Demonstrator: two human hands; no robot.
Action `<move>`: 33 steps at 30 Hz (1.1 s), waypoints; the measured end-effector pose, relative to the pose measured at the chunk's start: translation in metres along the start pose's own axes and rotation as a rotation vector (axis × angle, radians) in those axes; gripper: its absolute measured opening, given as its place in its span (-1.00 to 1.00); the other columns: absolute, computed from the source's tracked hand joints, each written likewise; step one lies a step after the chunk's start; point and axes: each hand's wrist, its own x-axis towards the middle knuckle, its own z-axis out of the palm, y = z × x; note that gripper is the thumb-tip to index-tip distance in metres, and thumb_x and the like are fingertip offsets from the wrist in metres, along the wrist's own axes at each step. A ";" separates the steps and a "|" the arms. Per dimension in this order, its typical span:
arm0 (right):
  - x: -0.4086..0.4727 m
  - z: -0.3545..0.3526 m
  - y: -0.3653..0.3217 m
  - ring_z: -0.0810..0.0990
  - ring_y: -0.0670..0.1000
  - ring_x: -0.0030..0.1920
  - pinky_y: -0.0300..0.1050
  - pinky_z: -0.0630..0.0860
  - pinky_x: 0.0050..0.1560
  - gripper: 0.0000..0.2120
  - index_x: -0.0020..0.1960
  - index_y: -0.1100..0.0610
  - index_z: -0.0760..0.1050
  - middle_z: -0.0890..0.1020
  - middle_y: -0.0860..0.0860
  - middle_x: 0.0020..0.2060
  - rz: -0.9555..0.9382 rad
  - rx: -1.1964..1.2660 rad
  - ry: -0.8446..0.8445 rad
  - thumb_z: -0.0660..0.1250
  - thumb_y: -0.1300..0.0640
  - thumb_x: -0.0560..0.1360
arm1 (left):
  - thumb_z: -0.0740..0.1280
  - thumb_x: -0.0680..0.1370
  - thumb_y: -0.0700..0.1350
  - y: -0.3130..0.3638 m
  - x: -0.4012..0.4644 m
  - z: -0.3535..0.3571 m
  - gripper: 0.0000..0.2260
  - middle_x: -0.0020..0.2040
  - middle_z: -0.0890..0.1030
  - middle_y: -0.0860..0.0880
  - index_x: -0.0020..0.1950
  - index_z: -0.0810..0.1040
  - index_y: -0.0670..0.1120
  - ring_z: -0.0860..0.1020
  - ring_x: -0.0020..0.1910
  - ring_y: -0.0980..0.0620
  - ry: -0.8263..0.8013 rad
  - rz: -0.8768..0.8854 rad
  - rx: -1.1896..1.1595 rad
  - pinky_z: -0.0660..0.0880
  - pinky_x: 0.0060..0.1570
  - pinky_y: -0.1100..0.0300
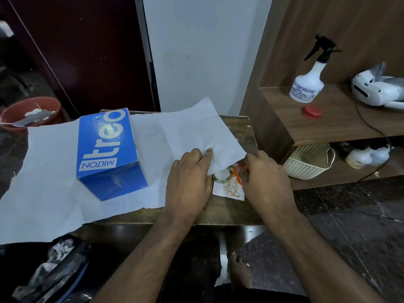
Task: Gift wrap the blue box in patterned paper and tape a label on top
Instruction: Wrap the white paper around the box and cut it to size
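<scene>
The blue box (108,152) lies on a large sheet of wrapping paper (50,171), white side up, spread over a small wooden table (220,209). My left hand (189,182) rests on the paper's right part and lifts its edge with thumb and fingers. Under that raised edge lie a roll of clear tape (221,174) and a white "Happy Birthday" label (231,190). My right hand (265,178) reaches under the paper beside the tape, fingers curled at something orange (238,171); what it holds is hidden.
A wooden shelf unit (328,119) stands to the right with a spray bottle (308,84), a red cap (311,111) and a cream basket (310,160) below. A red bowl (28,112) sits at back left. Dark bags lie in the foreground below the table.
</scene>
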 end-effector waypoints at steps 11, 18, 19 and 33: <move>0.004 -0.013 0.000 0.56 0.09 0.15 0.01 0.54 0.12 -0.67 0.35 0.05 0.52 0.58 0.08 0.23 0.046 0.015 -0.268 0.41 0.09 0.60 | 0.21 0.68 -0.14 -0.005 -0.012 -0.010 -0.51 0.19 0.49 -0.07 0.63 0.29 0.00 0.46 0.19 -0.09 -0.199 0.030 0.122 0.35 0.10 0.06; 0.006 -0.026 0.001 0.51 0.03 -0.13 -0.08 0.41 -0.17 -0.73 0.07 0.03 0.53 0.53 -0.04 -0.14 0.061 -0.069 -0.268 0.45 -0.13 0.53 | 0.62 0.38 -0.13 -0.001 -0.015 -0.006 -0.52 -0.10 0.57 -0.09 0.29 0.67 -0.07 0.57 -0.14 -0.08 0.003 0.130 0.160 0.50 -0.25 0.09; 0.005 -0.028 0.001 0.52 0.03 -0.12 -0.07 0.41 -0.17 -0.71 0.05 0.02 0.50 0.53 -0.05 -0.13 0.059 -0.094 -0.258 0.45 -0.16 0.53 | 0.64 0.36 -0.14 0.003 -0.014 -0.008 -0.51 -0.11 0.57 -0.09 0.27 0.68 -0.07 0.58 -0.15 -0.08 0.023 0.139 0.158 0.51 -0.26 0.10; -0.028 -0.035 -0.002 0.67 -0.10 -0.10 0.07 0.59 0.01 -0.64 -0.02 -0.09 0.51 0.71 -0.13 -0.22 0.265 0.692 0.042 0.32 -0.36 0.42 | 0.62 0.39 -0.07 0.038 -0.027 -0.027 -0.65 -0.47 0.53 0.02 0.15 0.74 0.12 0.50 -0.58 -0.07 0.047 0.032 0.113 0.20 -0.49 0.24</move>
